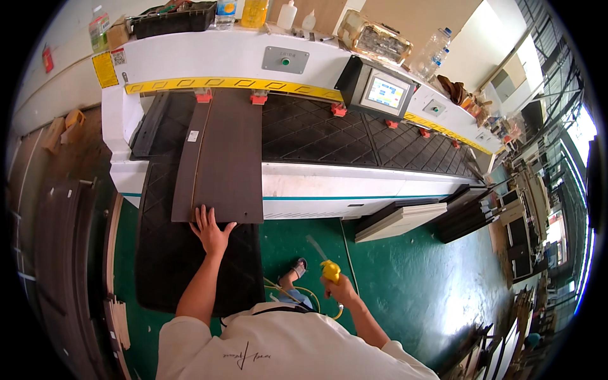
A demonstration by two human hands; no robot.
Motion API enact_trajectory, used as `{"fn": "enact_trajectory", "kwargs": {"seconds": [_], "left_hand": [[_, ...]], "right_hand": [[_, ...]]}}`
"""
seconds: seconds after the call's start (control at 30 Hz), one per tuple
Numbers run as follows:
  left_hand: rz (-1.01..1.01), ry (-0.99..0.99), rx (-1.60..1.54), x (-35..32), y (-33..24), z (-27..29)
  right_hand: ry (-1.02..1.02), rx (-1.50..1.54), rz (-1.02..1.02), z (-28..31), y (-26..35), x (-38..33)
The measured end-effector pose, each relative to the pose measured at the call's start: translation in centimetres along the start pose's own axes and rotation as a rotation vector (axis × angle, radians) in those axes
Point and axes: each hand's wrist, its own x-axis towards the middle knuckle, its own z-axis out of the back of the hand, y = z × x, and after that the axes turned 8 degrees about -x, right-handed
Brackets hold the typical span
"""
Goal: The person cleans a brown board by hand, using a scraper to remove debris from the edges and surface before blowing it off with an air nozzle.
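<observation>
My left hand (212, 231) lies with spread fingers on the near end of a dark brown board (231, 158), its thumb by the board's front edge. A thin lighter line runs lengthwise along the board, and a small white label (192, 135) sticks to its left part. The board rests on the machine's black bed, and its far end reaches under the yellow-striped beam (234, 84). My right hand (342, 291) is closed around a yellow air blow gun (330, 271) over the green floor, away from the board. A yellow hose (313, 296) loops below it.
A touchscreen panel (385, 92) and red clamp feet (339, 110) sit along the beam. Bottles (286, 15) and a black tray (174, 19) stand on top. Stacked boards (400, 221) lean against the machine at right. More dark panels (63, 253) stand at the left.
</observation>
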Motion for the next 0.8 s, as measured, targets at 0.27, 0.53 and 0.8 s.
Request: {"fn": "enact_trajectory", "kwargs": {"seconds": [0.27,0.53,0.8], "left_hand": [[-0.004,0.017,0.023,0.2,-0.1,-0.1],[-0.02,0.007,0.011,0.1,-0.4,-0.1],[0.044,0.062,-0.007,0.2,-0.7,0.6]], "right_hand": [[-0.07,0.459,-0.088,0.5,-0.1,-0.7],[-0.178,0.676,-0.114,2.8,-1.1,-1.3],[0.069,0.486,-0.121,1.9,-2.1,-2.1]]}}
